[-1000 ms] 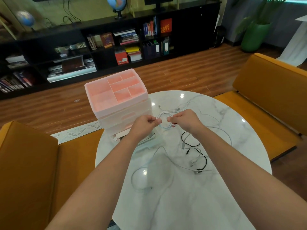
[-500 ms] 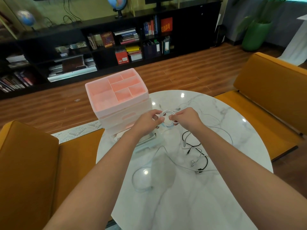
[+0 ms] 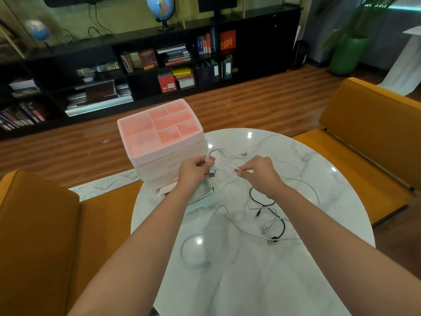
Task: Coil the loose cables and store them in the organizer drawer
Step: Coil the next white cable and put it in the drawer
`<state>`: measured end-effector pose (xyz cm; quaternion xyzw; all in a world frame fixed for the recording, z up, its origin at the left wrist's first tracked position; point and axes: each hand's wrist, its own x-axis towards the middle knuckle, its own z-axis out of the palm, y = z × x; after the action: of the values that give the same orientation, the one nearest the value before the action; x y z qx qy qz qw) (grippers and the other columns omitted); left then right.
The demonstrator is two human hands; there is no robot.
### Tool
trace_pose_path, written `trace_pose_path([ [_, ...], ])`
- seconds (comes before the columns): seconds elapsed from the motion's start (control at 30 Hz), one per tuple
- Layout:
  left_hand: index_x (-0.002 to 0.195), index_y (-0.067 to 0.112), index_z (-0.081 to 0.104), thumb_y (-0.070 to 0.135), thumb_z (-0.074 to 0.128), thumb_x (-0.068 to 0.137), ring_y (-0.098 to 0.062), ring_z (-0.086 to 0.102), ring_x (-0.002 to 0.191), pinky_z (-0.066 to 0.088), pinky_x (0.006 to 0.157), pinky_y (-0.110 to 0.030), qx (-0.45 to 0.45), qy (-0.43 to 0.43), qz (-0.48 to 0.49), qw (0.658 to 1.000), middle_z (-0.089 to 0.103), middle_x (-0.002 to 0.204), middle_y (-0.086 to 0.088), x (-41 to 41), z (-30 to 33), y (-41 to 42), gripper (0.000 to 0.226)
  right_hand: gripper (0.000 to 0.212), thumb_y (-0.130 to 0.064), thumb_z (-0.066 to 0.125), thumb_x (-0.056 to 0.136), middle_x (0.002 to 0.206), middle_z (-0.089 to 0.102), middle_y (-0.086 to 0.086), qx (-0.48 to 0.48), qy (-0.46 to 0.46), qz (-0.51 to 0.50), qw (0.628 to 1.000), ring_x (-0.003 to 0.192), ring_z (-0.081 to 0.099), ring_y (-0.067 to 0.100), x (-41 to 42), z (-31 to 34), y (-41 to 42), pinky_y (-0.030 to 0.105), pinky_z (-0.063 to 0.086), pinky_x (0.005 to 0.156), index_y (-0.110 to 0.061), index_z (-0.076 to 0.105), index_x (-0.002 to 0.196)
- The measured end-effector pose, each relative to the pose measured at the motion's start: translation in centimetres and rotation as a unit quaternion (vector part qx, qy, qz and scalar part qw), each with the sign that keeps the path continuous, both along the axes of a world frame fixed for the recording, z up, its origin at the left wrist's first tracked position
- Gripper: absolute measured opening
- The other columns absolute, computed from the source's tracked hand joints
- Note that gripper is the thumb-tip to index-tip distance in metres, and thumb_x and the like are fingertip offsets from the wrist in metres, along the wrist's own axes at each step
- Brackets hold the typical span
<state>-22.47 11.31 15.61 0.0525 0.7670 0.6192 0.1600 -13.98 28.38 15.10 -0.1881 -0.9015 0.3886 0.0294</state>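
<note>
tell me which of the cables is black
The black cable lying on the marble table below the right hand; the other cables are white or pale.

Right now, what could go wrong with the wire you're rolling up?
The left hand only pinches the white coil, so its loops might spring open. The tail that the right hand holds trails across the table near the black cable, so pulling could snag and drag it.
</note>
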Motion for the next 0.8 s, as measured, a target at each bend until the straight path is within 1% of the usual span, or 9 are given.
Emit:
trace_pose_path([
  [0.07, 0.116, -0.003, 0.066, 0.012, 0.063, 0.093, -0.017, 0.067, 0.075, 0.059, 0.066, -0.02, 0.045, -0.037, 0.0, 0.998, 0.069, 0.102, -0.016, 0.4, 0.3, 0.1, 0.027, 0.016, -0.017, 0.064, 0.093, 0.1, 0.063, 0.004, 0.0, -0.005, -0.024, 1.0, 0.099, 0.054, 0.019, 0.0, -0.4, 0.0, 0.023, 0.042, 0.073, -0.014, 0.076, 0.102],
  [0.17, 0.12, -0.004, 0.063, 0.007, 0.061, 0.094, -0.018, 0.068, 0.075, 0.058, 0.063, -0.02, 0.093, -0.083, -0.004, 0.992, 0.067, 0.104, -0.017, 0.5, 0.6, 0.2, 0.029, 0.018, -0.01, 0.059, 0.094, 0.099, 0.071, 0.01, -0.034, -0.005, -0.07, 0.997, 0.078, 0.059, 0.015, 0.3, -1.1, 0.1, 0.015, 0.044, 0.056, -0.007, 0.074, 0.104],
  [0.33, 0.121, -0.002, 0.063, 0.009, 0.064, 0.092, -0.016, 0.071, 0.073, 0.06, 0.069, -0.025, 0.117, -0.112, -0.008, 0.987, 0.07, 0.099, -0.011, 0.6, 0.2, 0.4, 0.031, 0.022, -0.014, 0.064, 0.093, 0.079, 0.066, 0.019, -0.156, 0.03, -0.157, 0.975, 0.067, 0.057, 0.02, 0.0, -2.4, -0.2, 0.029, 0.051, 0.065, 0.002, 0.073, 0.104],
  [0.4, 0.121, 0.0, 0.064, 0.009, 0.064, 0.092, -0.015, 0.071, 0.073, 0.06, 0.07, -0.026, 0.121, -0.126, -0.009, 0.985, 0.071, 0.095, -0.007, 0.8, -0.1, 0.5, 0.031, 0.02, -0.009, 0.065, 0.091, 0.083, 0.066, 0.016, -0.309, 0.051, -0.203, 0.928, 0.067, 0.063, 0.022, -0.2, -2.3, -0.5, 0.036, 0.058, 0.08, 0.005, 0.069, 0.104],
  [0.43, 0.12, 0.0, 0.065, 0.009, 0.065, 0.091, -0.014, 0.072, 0.073, 0.06, 0.07, -0.026, 0.122, -0.134, -0.009, 0.983, 0.072, 0.095, -0.007, 0.9, -0.2, 0.7, 0.03, 0.018, -0.005, 0.065, 0.09, 0.085, 0.066, 0.017, -0.39, 0.066, -0.219, 0.892, 0.069, 0.065, 0.023, -0.3, -2.0, -0.7, 0.035, 0.059, 0.08, 0.006, 0.067, 0.104],
  [0.53, 0.119, 0.001, 0.066, 0.009, 0.065, 0.091, -0.012, 0.071, 0.069, 0.06, 0.067, -0.023, 0.129, -0.148, -0.003, 0.981, 0.071, 0.095, -0.009, 1.5, -0.4, 1.2, 0.029, 0.017, 0.0, 0.06, 0.092, 0.089, 0.068, 0.017, -0.579, 0.111, -0.22, 0.777, 0.074, 0.069, 0.025, -0.6, -0.9, -1.4, 0.029, 0.061, 0.069, 0.007, 0.064, 0.107],
  [0.57, 0.118, 0.001, 0.066, 0.008, 0.065, 0.091, -0.012, 0.071, 0.067, 0.06, 0.065, -0.023, 0.134, -0.152, 0.0, 0.979, 0.071, 0.094, -0.009, 1.7, -0.3, 1.4, 0.028, 0.016, -0.003, 0.061, 0.092, 0.091, 0.07, 0.016, -0.605, 0.109, -0.214, 0.759, 0.075, 0.069, 0.024, -0.7, -0.7, -1.5, 0.027, 0.061, 0.067, 0.004, 0.065, 0.106],
  [0.67, 0.117, -0.001, 0.066, 0.006, 0.065, 0.091, -0.011, 0.07, 0.062, 0.058, 0.06, -0.021, 0.149, -0.163, 0.01, 0.975, 0.072, 0.088, -0.007, 1.9, -0.3, 1.6, 0.027, 0.011, -0.013, 0.062, 0.094, 0.091, 0.072, 0.007, -0.63, 0.072, -0.191, 0.75, 0.075, 0.066, 0.016, -0.7, -0.3, -1.8, 0.025, 0.058, 0.066, -0.009, 0.071, 0.097],
  [0.8, 0.115, 0.0, 0.067, 0.008, 0.067, 0.089, -0.014, 0.071, 0.062, 0.059, 0.06, -0.023, 0.153, -0.174, 0.024, 0.972, 0.073, 0.085, -0.007, 1.9, -0.2, 1.7, 0.027, 0.016, -0.013, 0.054, 0.097, 0.079, 0.068, 0.003, -0.666, 0.063, -0.165, 0.724, 0.072, 0.056, 0.012, -0.5, 0.0, -2.0, 0.02, 0.052, 0.069, -0.011, 0.068, 0.09],
])
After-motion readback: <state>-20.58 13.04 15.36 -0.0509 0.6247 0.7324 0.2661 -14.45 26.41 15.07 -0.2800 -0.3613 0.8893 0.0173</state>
